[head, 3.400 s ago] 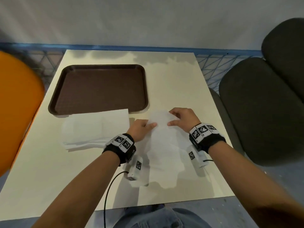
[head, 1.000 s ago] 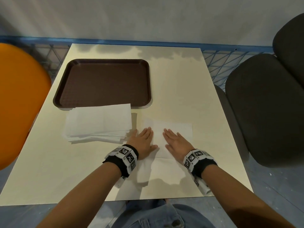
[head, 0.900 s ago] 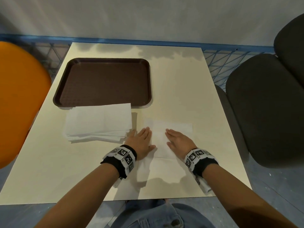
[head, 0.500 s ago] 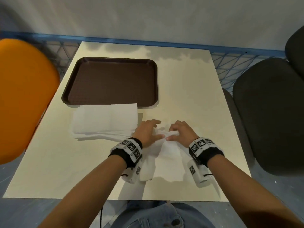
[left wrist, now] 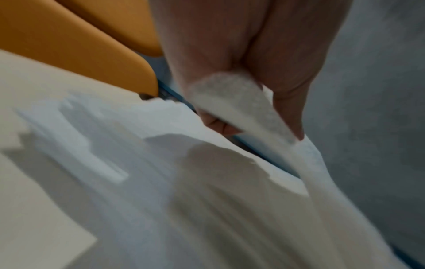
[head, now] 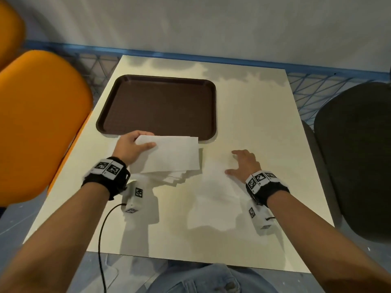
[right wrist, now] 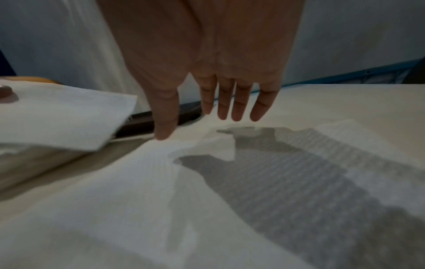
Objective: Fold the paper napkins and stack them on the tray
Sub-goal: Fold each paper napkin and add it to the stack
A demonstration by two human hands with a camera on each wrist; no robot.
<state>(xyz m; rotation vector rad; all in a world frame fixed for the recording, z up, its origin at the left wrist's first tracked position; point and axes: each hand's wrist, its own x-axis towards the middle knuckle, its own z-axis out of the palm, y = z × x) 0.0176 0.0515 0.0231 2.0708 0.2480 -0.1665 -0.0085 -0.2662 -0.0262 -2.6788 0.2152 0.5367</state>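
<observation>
The brown tray [head: 213, 106] lies bare at the table's far left; its dark edge [right wrist: 149, 120] shows in the right wrist view. Just in front of it my left hand [head: 143, 143] pinches the left end of a white napkin [head: 173, 154] and holds it a little above the napkin stack [head: 179, 177]. The left wrist view shows thumb and fingers of that hand [left wrist: 253, 111] closed on the napkin's edge [left wrist: 241, 98], over the stack [left wrist: 92, 145]. My right hand [head: 240, 163] is spread flat over a loose, rumpled napkin [head: 213, 199] on the table, its fingers [right wrist: 236, 105] straight.
An orange chair [head: 38, 123] stands close at the table's left, a dark grey chair [head: 355, 155] at the right. A blue wire rack [head: 317, 89] runs behind the cream table [head: 254, 98]. A black cable [head: 101, 240] hangs off the near edge.
Both hands were pinching the napkin in front of me. My left hand has since moved left to the stack and lifted a napkin; my right hand has let go and flattened.
</observation>
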